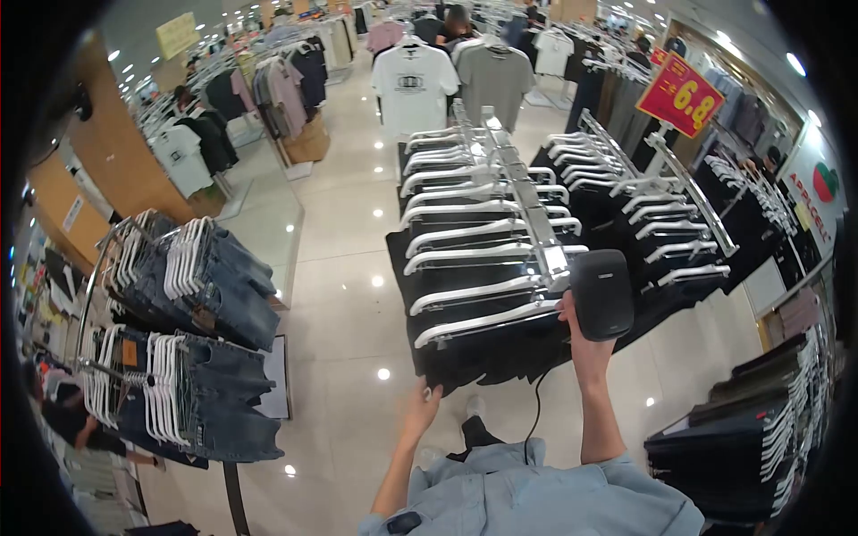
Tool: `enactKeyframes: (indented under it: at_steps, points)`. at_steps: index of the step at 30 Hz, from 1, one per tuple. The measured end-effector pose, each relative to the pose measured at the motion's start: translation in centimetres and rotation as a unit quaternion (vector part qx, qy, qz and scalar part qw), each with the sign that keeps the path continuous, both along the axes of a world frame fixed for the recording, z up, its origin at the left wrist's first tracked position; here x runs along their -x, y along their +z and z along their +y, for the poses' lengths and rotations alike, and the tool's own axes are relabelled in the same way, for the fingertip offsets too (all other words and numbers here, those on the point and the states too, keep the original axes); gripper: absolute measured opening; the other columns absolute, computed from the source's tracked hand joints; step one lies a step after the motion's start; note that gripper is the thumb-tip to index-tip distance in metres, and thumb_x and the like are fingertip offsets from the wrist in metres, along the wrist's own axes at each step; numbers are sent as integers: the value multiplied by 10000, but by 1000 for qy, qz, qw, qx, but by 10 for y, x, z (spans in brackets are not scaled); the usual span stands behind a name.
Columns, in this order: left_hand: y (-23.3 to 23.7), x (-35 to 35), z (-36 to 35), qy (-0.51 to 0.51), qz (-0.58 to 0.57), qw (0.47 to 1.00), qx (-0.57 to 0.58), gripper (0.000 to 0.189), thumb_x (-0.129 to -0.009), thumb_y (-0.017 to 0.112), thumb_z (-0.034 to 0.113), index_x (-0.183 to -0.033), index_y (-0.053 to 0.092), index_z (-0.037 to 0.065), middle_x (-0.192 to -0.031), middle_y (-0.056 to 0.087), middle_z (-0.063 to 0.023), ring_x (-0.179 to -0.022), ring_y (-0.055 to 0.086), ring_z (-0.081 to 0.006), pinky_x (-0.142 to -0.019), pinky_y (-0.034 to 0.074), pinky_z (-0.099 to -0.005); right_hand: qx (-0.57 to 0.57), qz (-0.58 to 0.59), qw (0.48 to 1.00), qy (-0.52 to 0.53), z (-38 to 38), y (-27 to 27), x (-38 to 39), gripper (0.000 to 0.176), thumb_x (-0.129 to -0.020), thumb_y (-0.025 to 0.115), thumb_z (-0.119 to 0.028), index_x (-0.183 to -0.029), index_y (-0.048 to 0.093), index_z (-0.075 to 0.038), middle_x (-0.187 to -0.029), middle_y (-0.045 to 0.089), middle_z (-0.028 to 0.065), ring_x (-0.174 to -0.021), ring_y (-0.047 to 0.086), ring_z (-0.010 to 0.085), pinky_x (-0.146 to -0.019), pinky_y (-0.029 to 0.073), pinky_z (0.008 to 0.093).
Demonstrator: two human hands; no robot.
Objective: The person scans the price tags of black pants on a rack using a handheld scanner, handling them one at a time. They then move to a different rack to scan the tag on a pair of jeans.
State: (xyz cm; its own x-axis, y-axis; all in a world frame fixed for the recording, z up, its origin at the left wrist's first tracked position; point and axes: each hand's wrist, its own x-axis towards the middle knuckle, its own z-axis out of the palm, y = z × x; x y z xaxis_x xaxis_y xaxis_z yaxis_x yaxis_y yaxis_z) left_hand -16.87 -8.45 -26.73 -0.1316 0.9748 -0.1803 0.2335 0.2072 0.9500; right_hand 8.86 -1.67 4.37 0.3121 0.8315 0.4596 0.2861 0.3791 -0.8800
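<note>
Rows of black trousers (487,357) hang from white clip hangers (487,322) on a chrome rack in front of me. My left hand (420,411) is low at the left corner of the nearest black trousers, its fingers closed on the fabric edge. My right hand (583,329) is raised at the right end of the nearest hanger, with curled fingers against it. A black rounded device (601,295) overlaps that hand and hides most of its fingers. From my waist a thin black cable (537,411) runs up toward the trousers.
A rack of denim (223,393) stands at left, dark garments (715,464) at lower right. Behind the rack hang a white T-shirt (416,85) and a grey T-shirt (494,80). A red price sign (681,94) rises at right. Pale tiled floor (344,330) runs between racks.
</note>
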Motion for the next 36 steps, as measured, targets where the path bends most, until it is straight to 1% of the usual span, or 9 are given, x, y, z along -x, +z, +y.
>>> enactKeyframes:
  at_steps: [2,6,7,13,17,20,28,32,36]
  points:
    - [-34,-4,1,-16,-15,1000,-8,594,-999,661,363,-1409,532,-47,-1296,668,-273,-1202,664,-380,-932,540,-405,11,16,1000,6,10,2,5,107,-947,738,-26,-1041,720,23,-876,712,44,-769,682,115,-681,556,261]
    - [-33,-17,-3,-34,-16,999,23,447,-977,679,361,-1231,659,-6,-1087,740,-243,-1026,723,-342,-857,533,-420,-18,72,997,16,14,9,18,72,-962,721,-28,-1018,716,17,-830,690,35,-722,663,104,-664,548,250]
    - [-44,-19,-3,-39,-19,999,18,422,-974,704,330,-1239,687,2,-1116,759,-180,-1069,719,-255,-918,538,-403,-14,64,998,8,13,9,19,76,-980,708,-64,-997,702,9,-803,664,25,-712,635,103,-675,516,253]
    - [-98,-30,-16,-59,56,995,55,507,-941,702,479,-1128,730,8,-923,749,-239,-967,756,-301,-785,549,-438,-22,46,999,5,18,-3,12,55,-979,696,-28,-972,691,26,-769,649,24,-660,610,95,-622,505,246]
    - [-162,-29,-32,-62,69,989,118,509,-950,697,459,-1098,726,-27,-901,750,-228,-909,756,-307,-745,535,-457,-45,15,999,11,18,-2,11,38,-971,695,-3,-965,681,33,-765,639,23,-648,594,91,-600,487,253]
    - [-186,-14,-49,-76,53,991,101,478,-964,679,411,-1068,712,-55,-912,732,-278,-907,739,-404,-772,541,-475,-45,42,998,2,19,-6,12,33,-960,700,22,-985,680,29,-795,646,29,-648,589,89,-595,482,252]
    - [-171,16,-97,-13,80,979,185,556,-1035,518,462,-1110,686,-62,-1045,700,-333,-1055,682,-469,-890,511,-506,-52,38,998,10,15,-2,14,63,-996,678,-42,-959,663,7,-723,597,14,-641,557,88,-616,438,245]
    - [-159,14,-96,55,48,980,183,585,-1050,461,433,-1028,690,-104,-1023,681,-372,-1083,660,-506,-921,506,-505,-14,58,998,11,9,3,12,81,-987,697,-66,-952,673,2,-727,602,7,-648,562,88,-624,441,250]
    - [-80,5,-93,108,-82,977,167,475,-1052,478,285,-1189,650,-136,-1154,724,-262,-1136,680,-337,-992,484,-411,-24,74,997,-5,-8,-5,14,87,-999,686,-73,-956,685,3,-738,604,0,-677,564,82,-642,445,255]
